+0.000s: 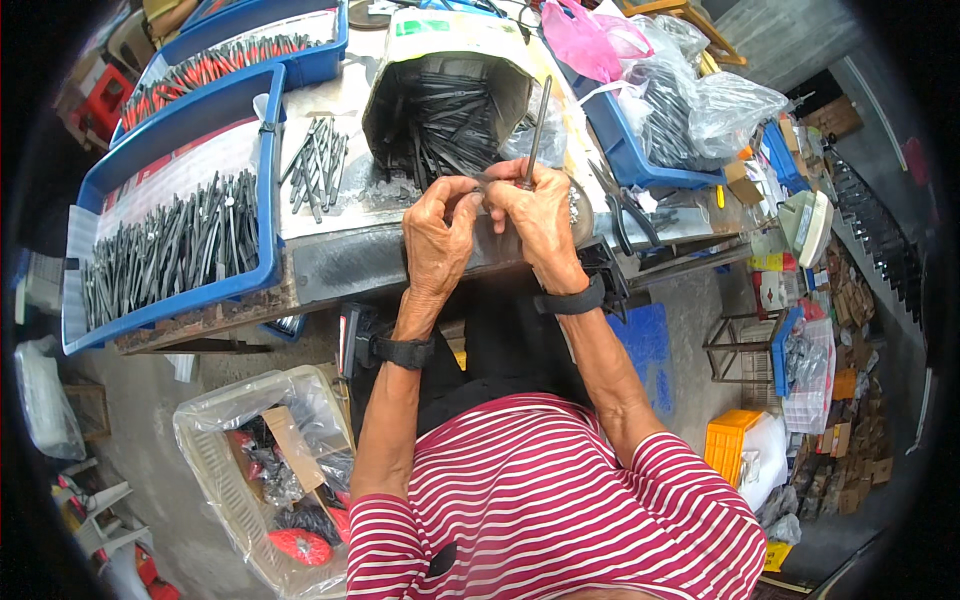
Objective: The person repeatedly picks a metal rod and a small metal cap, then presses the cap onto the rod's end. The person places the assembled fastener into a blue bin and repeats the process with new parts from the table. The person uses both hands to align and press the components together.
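Right hand | holds dark rod | long axis forward, slightly rightward

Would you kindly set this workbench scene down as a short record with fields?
Left hand: fingertips pinched at a small dark piece, details unclear
Right hand: beside it, gripping a slender grey metal rod
Ahead: pale open container of slender black parts
Left side: blue rectangular plastic tray of similar parts
Right side: black-handled pliers

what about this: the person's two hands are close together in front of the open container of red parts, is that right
Not quite: the parts in the open container are black, not red, as the head view shows. The left hand and right hand are indeed close together in front of it.
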`<move>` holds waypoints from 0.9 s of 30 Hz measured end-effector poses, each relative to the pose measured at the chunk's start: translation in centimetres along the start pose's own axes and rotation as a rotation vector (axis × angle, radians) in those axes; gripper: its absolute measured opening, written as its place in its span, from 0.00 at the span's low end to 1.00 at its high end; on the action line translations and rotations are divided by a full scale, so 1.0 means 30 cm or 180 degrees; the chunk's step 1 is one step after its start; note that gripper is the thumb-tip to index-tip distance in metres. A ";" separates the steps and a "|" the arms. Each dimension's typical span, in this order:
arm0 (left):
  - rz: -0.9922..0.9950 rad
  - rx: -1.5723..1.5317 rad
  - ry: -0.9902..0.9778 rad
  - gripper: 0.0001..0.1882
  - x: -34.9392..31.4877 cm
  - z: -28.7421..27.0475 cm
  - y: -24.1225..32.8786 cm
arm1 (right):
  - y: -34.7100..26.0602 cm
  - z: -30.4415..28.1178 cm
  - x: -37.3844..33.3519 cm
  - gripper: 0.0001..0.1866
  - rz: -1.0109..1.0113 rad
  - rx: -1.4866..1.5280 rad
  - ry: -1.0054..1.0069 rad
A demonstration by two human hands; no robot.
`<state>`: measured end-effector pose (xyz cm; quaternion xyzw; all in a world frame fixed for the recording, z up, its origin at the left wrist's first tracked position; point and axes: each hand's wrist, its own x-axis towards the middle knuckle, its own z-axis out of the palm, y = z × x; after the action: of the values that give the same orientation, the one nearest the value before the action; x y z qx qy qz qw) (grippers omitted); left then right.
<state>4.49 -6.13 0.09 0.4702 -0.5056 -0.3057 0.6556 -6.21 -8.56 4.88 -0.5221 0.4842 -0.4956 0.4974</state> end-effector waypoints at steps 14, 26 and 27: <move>-0.0827 0.0113 0.0349 0.10 0.056 0.000 -0.023 | -0.017 -0.044 -0.010 0.10 0.0208 -0.0130 -0.0231; 0.0200 -0.0356 -0.0094 0.09 -0.002 -0.011 0.057 | -0.017 -0.084 -0.016 0.09 0.0726 0.0582 -0.0679; 0.0313 -0.0214 -0.0138 0.09 -0.002 -0.013 0.060 | -0.018 -0.085 -0.020 0.09 0.0744 0.0658 -0.0674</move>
<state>4.72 -5.28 1.72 0.4159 -0.5316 -0.3000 0.6741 -8.76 -8.06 5.44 -0.4576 0.4330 -0.4238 0.6508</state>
